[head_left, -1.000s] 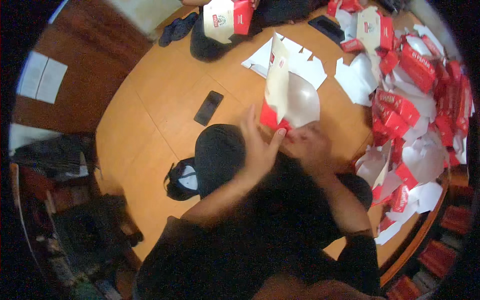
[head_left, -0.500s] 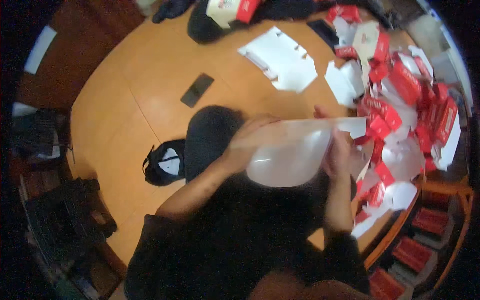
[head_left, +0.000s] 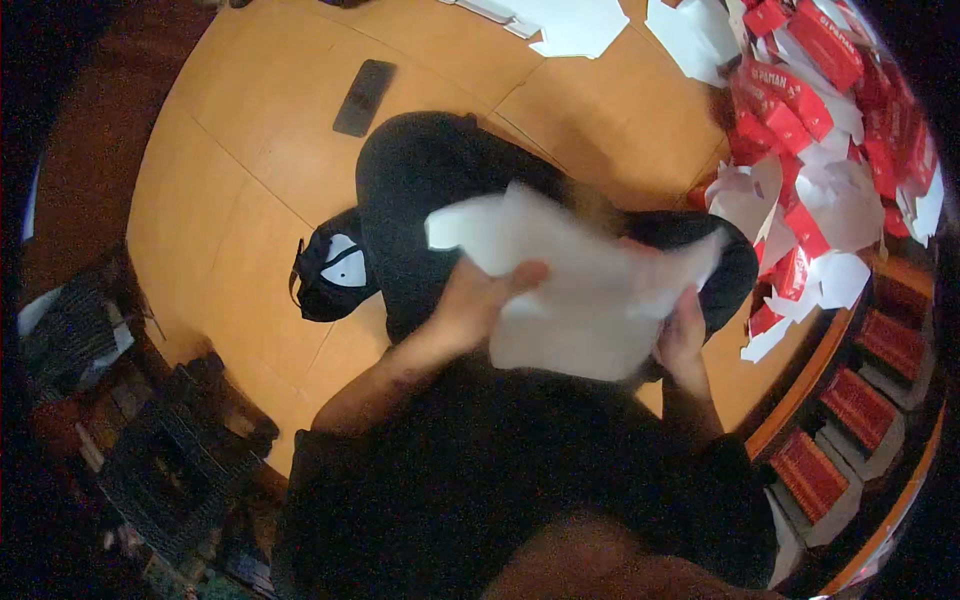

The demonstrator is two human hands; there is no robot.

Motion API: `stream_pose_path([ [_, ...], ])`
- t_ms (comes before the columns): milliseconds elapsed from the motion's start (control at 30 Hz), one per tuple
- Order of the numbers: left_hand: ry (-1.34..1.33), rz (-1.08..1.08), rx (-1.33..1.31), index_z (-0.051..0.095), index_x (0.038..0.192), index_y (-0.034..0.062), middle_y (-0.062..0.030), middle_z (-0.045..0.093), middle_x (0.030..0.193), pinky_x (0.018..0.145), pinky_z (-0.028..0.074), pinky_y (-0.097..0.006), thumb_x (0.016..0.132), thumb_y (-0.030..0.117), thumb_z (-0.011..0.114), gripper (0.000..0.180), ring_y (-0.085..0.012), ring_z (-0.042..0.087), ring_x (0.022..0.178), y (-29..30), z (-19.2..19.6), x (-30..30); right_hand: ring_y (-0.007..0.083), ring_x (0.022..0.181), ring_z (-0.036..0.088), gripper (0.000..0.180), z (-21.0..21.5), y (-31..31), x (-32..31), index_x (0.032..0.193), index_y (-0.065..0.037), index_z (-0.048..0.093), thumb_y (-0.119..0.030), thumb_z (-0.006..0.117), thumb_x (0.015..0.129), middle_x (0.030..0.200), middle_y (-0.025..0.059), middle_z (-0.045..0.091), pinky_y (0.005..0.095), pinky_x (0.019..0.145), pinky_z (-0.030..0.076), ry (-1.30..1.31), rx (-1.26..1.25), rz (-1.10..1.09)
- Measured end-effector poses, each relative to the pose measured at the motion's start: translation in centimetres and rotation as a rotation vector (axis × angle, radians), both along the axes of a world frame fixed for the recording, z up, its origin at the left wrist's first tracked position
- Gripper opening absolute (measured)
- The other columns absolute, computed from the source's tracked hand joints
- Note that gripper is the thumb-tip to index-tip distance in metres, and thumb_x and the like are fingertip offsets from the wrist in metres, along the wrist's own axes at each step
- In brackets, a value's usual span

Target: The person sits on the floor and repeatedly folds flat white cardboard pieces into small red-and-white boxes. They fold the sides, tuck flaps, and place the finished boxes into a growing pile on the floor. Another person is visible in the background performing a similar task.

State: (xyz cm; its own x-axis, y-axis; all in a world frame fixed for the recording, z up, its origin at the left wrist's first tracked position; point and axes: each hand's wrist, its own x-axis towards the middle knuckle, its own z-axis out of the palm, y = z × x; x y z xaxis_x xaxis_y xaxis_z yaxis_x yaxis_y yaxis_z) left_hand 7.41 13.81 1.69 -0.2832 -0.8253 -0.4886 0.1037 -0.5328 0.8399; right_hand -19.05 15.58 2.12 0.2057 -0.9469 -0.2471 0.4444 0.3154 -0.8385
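A white cardboard box blank (head_left: 580,315) is held over my lap, its pale inner face turned up and its upper part smeared by motion. My left hand (head_left: 488,300) grips its left side, with the thumb lying on the face. At the right edge my right hand (head_left: 682,335) is closed on the card; some of its fingers are hidden or blurred. Flaps spread out at the upper left and upper right of the blank. My crossed legs (head_left: 430,170) in dark trousers lie beneath it.
Red and white folded boxes (head_left: 780,110) are heaped at the right. White flat blanks (head_left: 575,22) lie at the far side of the wooden floor (head_left: 240,90). A dark phone (head_left: 363,97) and a black cap (head_left: 335,270) are on the left. Stacked red cartons (head_left: 812,475) stand at lower right.
The blank was bent into a curve; now it is spread flatter, with flaps showing. My view has shifted, so the phone, floor blanks and box heap appear higher up.
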Motion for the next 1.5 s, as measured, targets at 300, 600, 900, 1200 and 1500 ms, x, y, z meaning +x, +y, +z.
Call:
stream_pose_path([
  [300, 0.119, 0.535, 0.087, 0.062, 0.111, -0.0025, -0.0088, 0.067, 0.098, 0.073, 0.052, -0.031, 0.089, 0.019, 0.067, 0.031, -0.016, 0.064, 0.082, 1.8, -1.2, -2.7, 0.0192, 0.098, 0.06, 0.046, 0.6, 2.4, 4.2, 0.112, 0.009, 0.062, -0.029, 0.073, 0.089, 0.11, 0.0138, 0.064, 0.0329, 0.089, 0.046, 0.298, 0.55, -0.608],
  [600, -0.09, 0.339, 0.375, 0.064, 0.097, -0.0003, -0.0052, 0.064, 0.075, 0.046, 0.042, -0.026, 0.086, 0.021, 0.068, 0.025, -0.01, 0.056, 0.056, 1.5, -0.5, -1.6, 0.0223, 0.1, 0.059, 0.053, 0.0, 2.0, 4.2, 0.116, 0.011, 0.059, -0.035, 0.07, 0.09, 0.113, 0.0152, 0.063, 0.0351, 0.091, 0.045, 0.317, 0.585, -0.572],
  [900, 0.087, 0.193, -0.014, 0.049, 0.131, -0.0027, -0.0141, 0.06, 0.122, 0.093, 0.048, -0.035, 0.098, 0.022, 0.056, 0.042, -0.0194, 0.059, 0.108, -0.7, -1.5, -1.6, 0.0214, 0.135, 0.034, 0.066, -3.3, 2.2, -1.0, 0.149, 0.006, 0.024, -0.03, 0.052, 0.102, 0.15, 0.0143, 0.035, 0.0334, 0.113, 0.025, 0.43, 0.226, -0.123],
  [1200, 0.006, -0.106, -0.273, 0.038, 0.142, 0.0033, -0.015, 0.043, 0.143, 0.11, 0.033, -0.04, 0.101, 0.025, 0.051, 0.049, -0.0263, 0.042, 0.131, -7.4, -2.3, -2.8, 0.0223, 0.121, 0.053, 0.053, -1.1, -4.2, -1.0, 0.145, 0.001, 0.038, -0.027, 0.048, 0.101, 0.133, 0.0135, 0.055, 0.034, 0.103, 0.041, 0.27, 0.272, -0.376],
  [1500, 0.346, 0.03, -0.339, 0.024, 0.15, 0.0119, -0.0132, 0.032, 0.15, 0.112, 0.034, -0.042, 0.094, 0.02, 0.064, 0.069, -0.0273, 0.033, 0.139, -15.5, 3.2, -4.8, 0.0217, 0.116, 0.055, 0.048, 3.1, -13.0, -2.7, 0.142, -0.004, 0.04, -0.026, 0.047, 0.1, 0.126, 0.0117, 0.056, 0.0351, 0.099, 0.044, 0.273, 0.049, -0.596],
])
